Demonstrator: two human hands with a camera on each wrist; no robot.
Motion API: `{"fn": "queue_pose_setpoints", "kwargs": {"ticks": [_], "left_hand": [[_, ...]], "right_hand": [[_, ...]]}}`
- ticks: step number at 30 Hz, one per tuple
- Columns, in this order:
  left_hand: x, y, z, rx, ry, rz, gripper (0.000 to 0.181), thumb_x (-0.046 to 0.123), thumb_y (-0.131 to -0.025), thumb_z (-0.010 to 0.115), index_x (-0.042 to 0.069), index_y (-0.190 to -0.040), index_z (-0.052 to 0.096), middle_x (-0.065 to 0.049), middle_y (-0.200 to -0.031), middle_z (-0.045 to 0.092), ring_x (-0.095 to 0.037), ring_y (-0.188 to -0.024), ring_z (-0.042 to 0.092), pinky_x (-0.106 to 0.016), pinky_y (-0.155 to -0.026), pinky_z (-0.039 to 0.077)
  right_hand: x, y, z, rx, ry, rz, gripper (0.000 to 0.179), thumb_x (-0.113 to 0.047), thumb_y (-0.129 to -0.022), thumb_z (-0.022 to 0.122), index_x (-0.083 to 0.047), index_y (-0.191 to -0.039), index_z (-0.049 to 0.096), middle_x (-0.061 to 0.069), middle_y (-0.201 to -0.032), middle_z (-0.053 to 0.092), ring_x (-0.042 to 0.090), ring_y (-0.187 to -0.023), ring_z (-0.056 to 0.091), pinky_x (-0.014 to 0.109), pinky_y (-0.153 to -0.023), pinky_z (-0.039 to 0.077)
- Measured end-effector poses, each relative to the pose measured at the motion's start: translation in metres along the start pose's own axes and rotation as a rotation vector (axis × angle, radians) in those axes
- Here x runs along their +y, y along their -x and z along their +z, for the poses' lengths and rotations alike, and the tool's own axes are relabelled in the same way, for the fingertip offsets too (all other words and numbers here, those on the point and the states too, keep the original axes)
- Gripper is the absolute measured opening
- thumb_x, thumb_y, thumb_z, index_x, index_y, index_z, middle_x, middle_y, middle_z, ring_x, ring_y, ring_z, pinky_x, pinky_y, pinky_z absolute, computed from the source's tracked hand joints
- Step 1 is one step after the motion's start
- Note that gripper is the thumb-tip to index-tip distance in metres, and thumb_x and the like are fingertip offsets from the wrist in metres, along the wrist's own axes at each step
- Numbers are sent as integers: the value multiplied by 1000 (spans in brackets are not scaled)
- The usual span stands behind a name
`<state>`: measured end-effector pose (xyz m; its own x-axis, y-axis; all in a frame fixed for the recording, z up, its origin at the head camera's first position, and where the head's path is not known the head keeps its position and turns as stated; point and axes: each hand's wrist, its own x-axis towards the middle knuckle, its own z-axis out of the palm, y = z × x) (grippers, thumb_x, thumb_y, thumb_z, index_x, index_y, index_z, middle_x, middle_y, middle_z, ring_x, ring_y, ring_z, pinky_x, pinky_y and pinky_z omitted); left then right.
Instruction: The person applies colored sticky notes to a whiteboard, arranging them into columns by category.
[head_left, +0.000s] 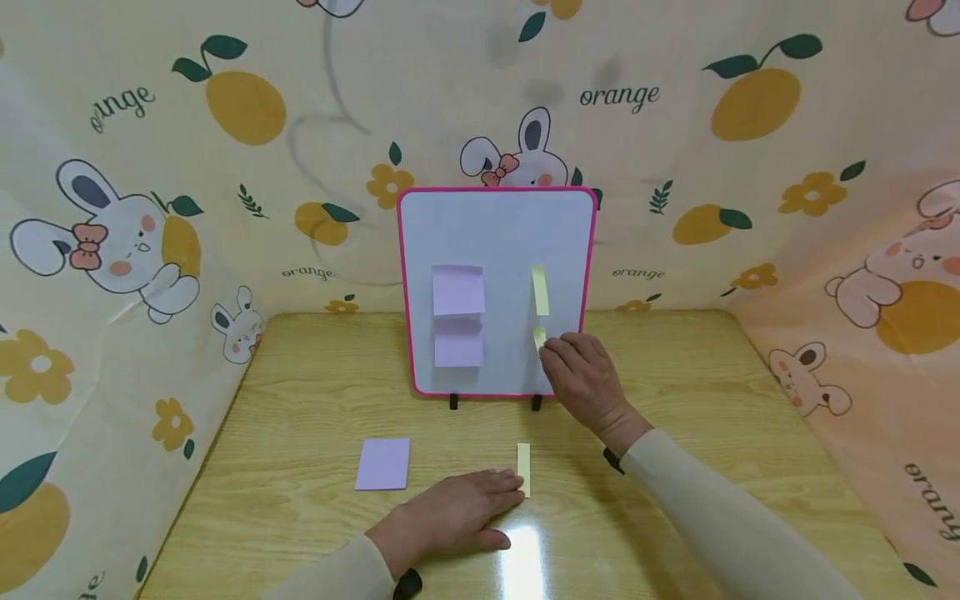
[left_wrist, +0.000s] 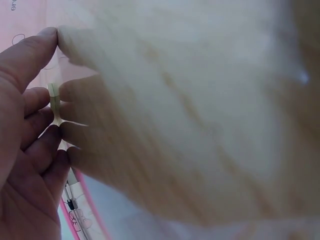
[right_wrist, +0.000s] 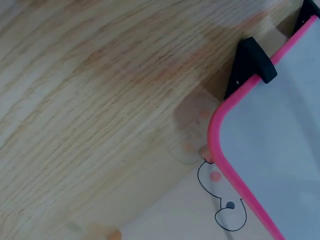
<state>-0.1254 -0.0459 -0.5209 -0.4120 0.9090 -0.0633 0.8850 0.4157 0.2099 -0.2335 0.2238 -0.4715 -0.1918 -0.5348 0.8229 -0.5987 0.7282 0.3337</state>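
At the whiteboard (head_left: 510, 229), my right hand (head_left: 588, 379) has curled fingers and pinches a narrow yellow sticky note (head_left: 539, 335), whose top end shows past the fingertips. Above it another yellow sticky note (head_left: 540, 291) is stuck to the board. My left hand (head_left: 465, 510) lies palm down on the table, fingers extended, its fingertips at a narrow pad of yellow sticky notes (head_left: 524, 468). In the left wrist view, the left fingers (left_wrist: 42, 150) meet their reflection in the tabletop beside the pad. The right wrist view shows the board's corner but not the hand.
Two purple sticky notes, an upper one (head_left: 458, 290) and a lower one (head_left: 459, 344), are on the board's left half. A purple sticky-note pad (head_left: 383, 464) lies on the wooden table (head_left: 300, 392). Black feet (right_wrist: 250, 62) support the pink-framed board. Patterned cloth (head_left: 450, 75) surrounds the table.
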Motion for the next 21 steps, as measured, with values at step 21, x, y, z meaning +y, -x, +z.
{"fn": "queue_pose_setpoints", "kwargs": {"ticks": [21], "left_hand": [[-1,2,3,24,-10,16,63,51,-107,55,12,-157,51,-2,-165,46,-17,-154,41,-29,-126,36]], "right_hand": [[4,3,13,-53,19,38,12,-6,-102,61,1,-96,69,14,-98,74,33,-89,66,45,-76,58]]}}
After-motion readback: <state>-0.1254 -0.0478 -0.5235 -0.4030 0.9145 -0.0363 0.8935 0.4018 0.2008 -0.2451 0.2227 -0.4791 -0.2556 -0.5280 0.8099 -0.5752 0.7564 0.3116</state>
